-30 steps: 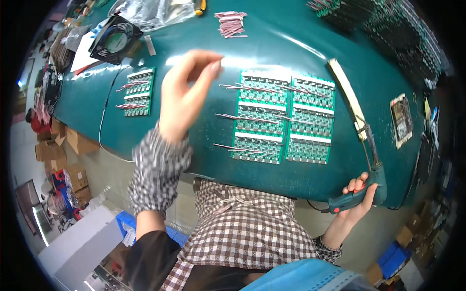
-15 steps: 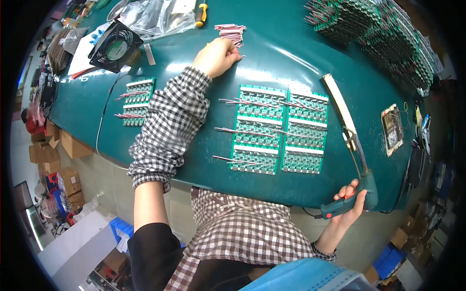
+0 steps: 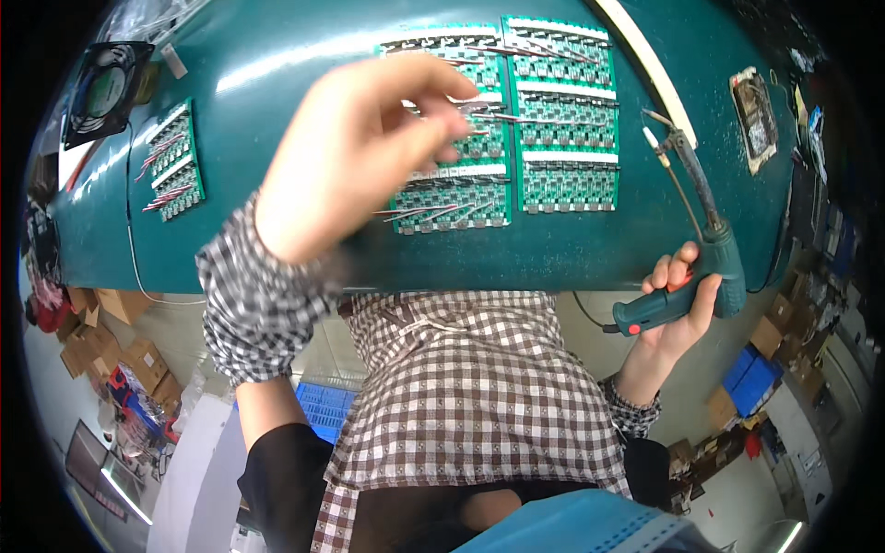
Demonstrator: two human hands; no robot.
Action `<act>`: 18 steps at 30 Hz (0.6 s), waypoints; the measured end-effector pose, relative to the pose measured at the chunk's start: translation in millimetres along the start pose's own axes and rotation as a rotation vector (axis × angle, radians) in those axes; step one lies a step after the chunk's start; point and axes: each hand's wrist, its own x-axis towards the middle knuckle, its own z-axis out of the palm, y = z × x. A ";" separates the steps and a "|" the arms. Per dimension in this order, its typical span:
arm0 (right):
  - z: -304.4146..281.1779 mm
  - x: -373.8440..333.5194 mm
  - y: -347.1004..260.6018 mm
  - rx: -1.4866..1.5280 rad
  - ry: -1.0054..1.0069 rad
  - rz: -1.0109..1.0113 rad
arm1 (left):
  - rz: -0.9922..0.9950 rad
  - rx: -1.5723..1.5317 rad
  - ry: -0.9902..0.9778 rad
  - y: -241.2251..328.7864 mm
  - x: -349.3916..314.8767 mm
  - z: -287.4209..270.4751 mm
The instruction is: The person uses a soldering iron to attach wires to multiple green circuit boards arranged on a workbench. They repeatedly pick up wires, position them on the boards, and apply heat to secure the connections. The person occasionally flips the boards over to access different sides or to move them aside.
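Note:
My left hand (image 3: 341, 157) hovers over the left panel of green circuit boards (image 3: 452, 195), covering part of it. Its thumb and forefinger are drawn together, slightly smeared by motion; anything between them is too small to make out. In my right hand (image 3: 675, 339) is a soldering gun (image 3: 726, 263) with a dark green handle and a red button. Its metal tip points up and left, beside the right panel of circuit boards (image 3: 567, 138). Thin red, black and white wires (image 3: 452, 214) lie across the left panel, and others cross the right one.
A smaller circuit board panel (image 3: 175, 161) with wires lies at the left, near a black fan (image 3: 106, 92). A long pale strip (image 3: 650, 60) runs beyond the soldering gun. Farther right is a stained rectangular pad (image 3: 754, 120). All rest on the green table (image 3: 286, 138).
My left hand has come back from the bundle of wires at the far side to above the left panel. The view has shifted, and that bundle is out of sight. My right hand still grips the soldering gun.

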 end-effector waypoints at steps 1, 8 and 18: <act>0.7 -2.5 3.5 0.005 0.011 -0.003 | -0.036 0.004 -0.030 -0.2 -7.6 9.0; -4.1 -9.8 12.4 0.024 0.009 -0.030 | 0.290 0.339 0.151 -29.4 -26.3 52.6; -4.2 15.3 33.1 0.023 -0.021 -0.136 | 0.493 0.575 0.378 -76.3 -0.2 53.5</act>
